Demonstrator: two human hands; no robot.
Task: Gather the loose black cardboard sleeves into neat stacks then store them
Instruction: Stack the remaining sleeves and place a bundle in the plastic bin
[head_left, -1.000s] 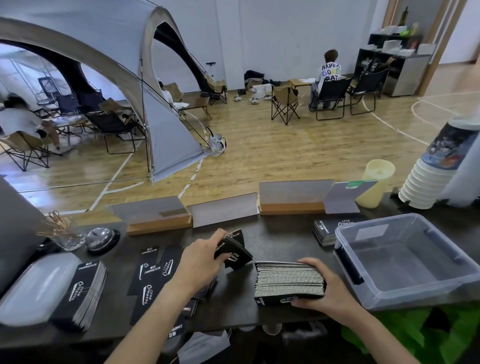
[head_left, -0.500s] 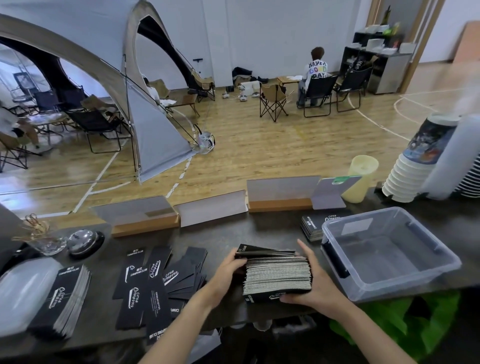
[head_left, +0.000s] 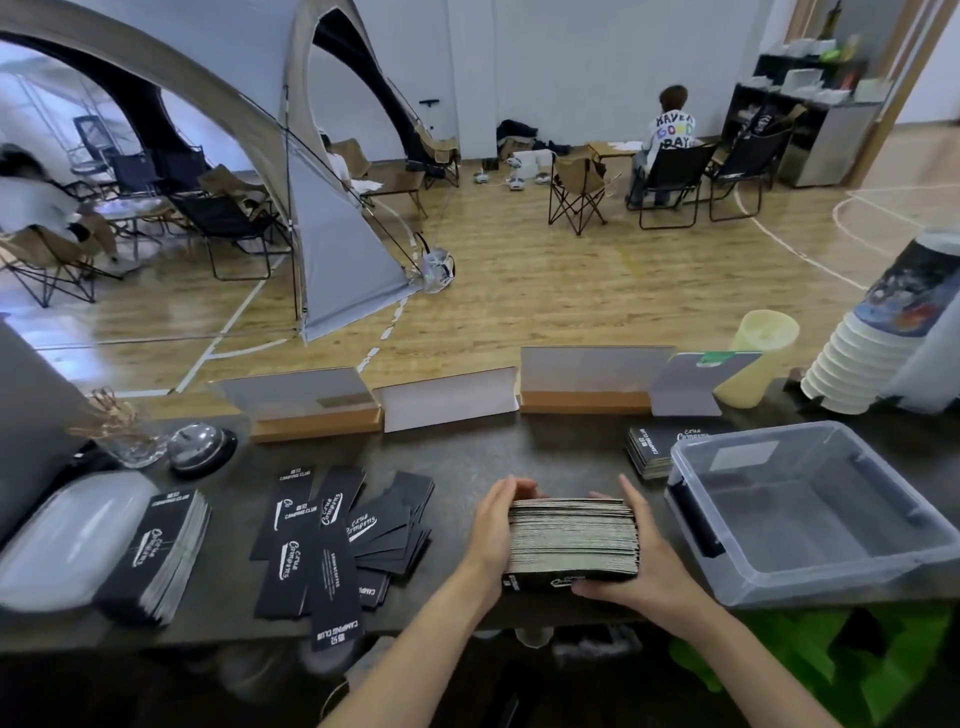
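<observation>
A thick stack of black cardboard sleeves (head_left: 571, 540) stands on edge on the dark counter (head_left: 467, 457), squared up. My left hand (head_left: 496, 525) presses flat against its left side, and my right hand (head_left: 641, 561) cups its right side and front corner. Loose sleeves (head_left: 337, 540) lie fanned out to the left. Another stack (head_left: 161, 551) leans at the far left, and a small flat stack (head_left: 652, 449) lies behind the clear plastic bin (head_left: 810, 566).
The open bin stands empty at the right. A white lid (head_left: 62, 540), a call bell (head_left: 200, 447) and a glass jar (head_left: 124, 436) sit at the left. Card holders (head_left: 447, 397) line the counter's far edge. Stacked paper cups (head_left: 857, 358) stand at far right.
My left hand laid the few sleeves it held onto the stack, then moved to the stack's left side. Both hands now press the stack square.
</observation>
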